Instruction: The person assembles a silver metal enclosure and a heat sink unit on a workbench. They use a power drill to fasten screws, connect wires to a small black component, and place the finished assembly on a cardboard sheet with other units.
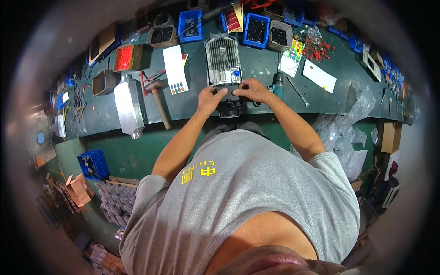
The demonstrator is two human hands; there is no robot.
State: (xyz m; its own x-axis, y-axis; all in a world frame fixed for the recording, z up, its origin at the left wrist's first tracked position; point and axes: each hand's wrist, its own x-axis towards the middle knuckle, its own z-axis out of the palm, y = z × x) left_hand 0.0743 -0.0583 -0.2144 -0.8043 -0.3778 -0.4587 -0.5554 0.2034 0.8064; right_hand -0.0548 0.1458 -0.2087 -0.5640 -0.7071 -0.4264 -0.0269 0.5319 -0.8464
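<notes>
A silvery finned metal housing [223, 57] lies on the green workbench in front of me, with a round blue piece [236, 73] near its close end. Against that end sits a black part [228, 109] with a pale lower rim, close to the bench edge. My left hand [212, 100] is closed at the left of this black part, thumb toward the middle. From the other side my right hand [255, 90] bends its fingers in a pinch; whatever is between them is hidden. A cordless drill [278, 85] rests just right of my right hand.
Leftward lie a hammer [158, 103], a silver metal canister [129, 103] and a white card [174, 68]. A wrench [299, 93] and clear plastic bags [346, 121] are to the right. Along the back stand blue bins [256, 31] of small black parts.
</notes>
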